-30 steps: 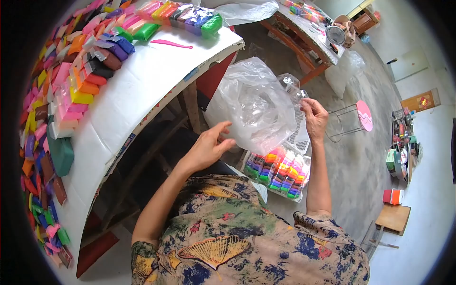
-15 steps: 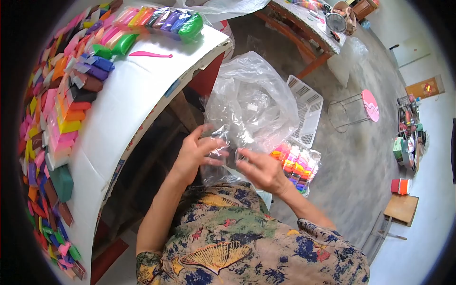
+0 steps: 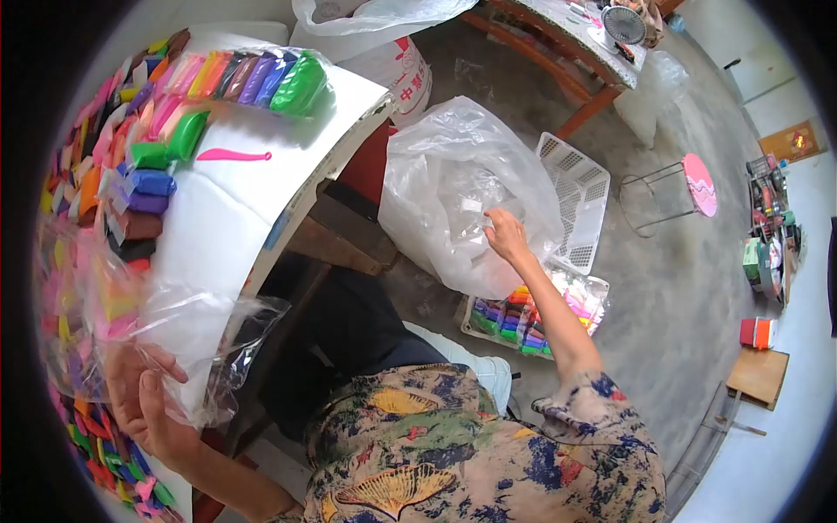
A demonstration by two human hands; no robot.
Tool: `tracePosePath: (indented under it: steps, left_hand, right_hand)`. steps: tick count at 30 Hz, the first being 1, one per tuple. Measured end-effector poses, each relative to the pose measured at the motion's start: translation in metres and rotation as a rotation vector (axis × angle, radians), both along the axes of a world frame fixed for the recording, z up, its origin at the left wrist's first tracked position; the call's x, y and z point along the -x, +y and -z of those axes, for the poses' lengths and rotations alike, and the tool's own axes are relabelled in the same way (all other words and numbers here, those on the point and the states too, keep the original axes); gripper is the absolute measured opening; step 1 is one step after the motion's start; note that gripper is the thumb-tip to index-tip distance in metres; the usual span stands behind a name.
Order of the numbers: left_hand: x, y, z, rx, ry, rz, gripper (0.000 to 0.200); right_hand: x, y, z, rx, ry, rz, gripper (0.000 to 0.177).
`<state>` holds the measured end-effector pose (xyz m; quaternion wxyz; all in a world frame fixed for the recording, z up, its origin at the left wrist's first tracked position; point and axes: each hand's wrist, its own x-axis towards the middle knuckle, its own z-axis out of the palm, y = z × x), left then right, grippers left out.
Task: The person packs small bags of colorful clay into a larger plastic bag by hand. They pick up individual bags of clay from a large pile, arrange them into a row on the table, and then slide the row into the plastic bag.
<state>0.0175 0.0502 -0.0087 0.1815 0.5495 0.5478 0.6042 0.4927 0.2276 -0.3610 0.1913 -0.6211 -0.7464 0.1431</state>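
My left hand (image 3: 153, 405) is at the lower left, over the table's near edge. A thin clear plastic bag (image 3: 235, 349) hangs around its curled fingers, which hold it, and spreads over the colored packets. My right hand (image 3: 508, 237) reaches over the mouth of a large translucent plastic bag (image 3: 427, 192) on the floor. Its thumb and index finger are apart, and I see nothing between them. Inside that bag lie crumpled clear plastic and a small white piece (image 3: 471, 205).
The white table (image 3: 218, 227) carries a heap of colored packets (image 3: 87, 410), a clear pack of colored blocks (image 3: 253, 83) and a pink plastic knife (image 3: 234, 156). On the floor stand a white basket (image 3: 571, 196), a tray of colored packs (image 3: 514, 322) and a pink-topped stool (image 3: 699, 185).
Both hands were together at the clear plastic in front of my body. My left hand has moved left to the table with the clear bag; my right has moved forward over the large bag.
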Motion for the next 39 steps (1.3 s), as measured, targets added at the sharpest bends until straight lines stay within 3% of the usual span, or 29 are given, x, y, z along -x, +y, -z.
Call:
tracePosePath:
  steps: [5, 6, 14, 19, 22, 25, 27, 29, 33, 37, 39]
  left_hand:
    - [0.015, 0.006, 0.040, 0.124, -0.147, -0.085, 0.033]
    - [0.018, 0.009, 0.039, 0.084, -0.174, 0.012, 0.030]
    - [-0.003, 0.013, 0.023, 0.186, -0.212, -0.133, 0.038]
    - [0.025, -0.003, 0.026, 0.257, -0.252, 0.080, 0.054]
    - [0.022, -0.005, 0.026, 0.239, -0.275, 0.091, 0.054]
    - [0.004, 0.005, 0.025, 0.199, -0.332, -0.073, 0.048]
    - [-0.009, 0.011, 0.026, 0.190, -0.366, -0.161, 0.046]
    - [-0.011, 0.011, 0.027, 0.190, -0.367, -0.195, 0.049]
    - [-0.017, 0.017, 0.014, 0.215, -0.321, 0.093, 0.039]
    - [-0.018, 0.010, 0.007, 0.251, -0.347, 0.337, 0.025]
    - [-0.017, 0.002, 0.005, 0.248, -0.194, 0.406, 0.024]
  right_hand:
    - [0.007, 0.062, 0.075, 0.227, -0.231, 0.130, 0.031]
    - [0.011, 0.069, 0.085, 0.262, -0.252, 0.139, 0.032]
    - [0.035, 0.104, 0.139, 0.296, -0.546, 0.159, 0.036]
    - [0.037, 0.101, 0.143, 0.350, -0.776, 0.110, 0.032]
    - [0.045, 0.088, 0.091, 0.222, -0.560, 0.241, 0.034]
    - [0.044, 0.073, 0.091, -0.215, -0.023, 0.411, 0.036]
    - [0.028, 0.060, 0.078, 0.208, 0.498, 0.467, 0.030]
    - [0.049, 0.026, 0.009, 0.311, 1.130, 0.502, 0.028]
    - [0.073, -0.015, -0.071, 0.254, 1.193, 0.470, 0.022]
    - [0.095, -0.014, -0.160, 0.074, 1.272, 0.213, 0.036]
    - [0.109, -0.008, -0.213, -0.016, 1.276, 0.086, 0.045]
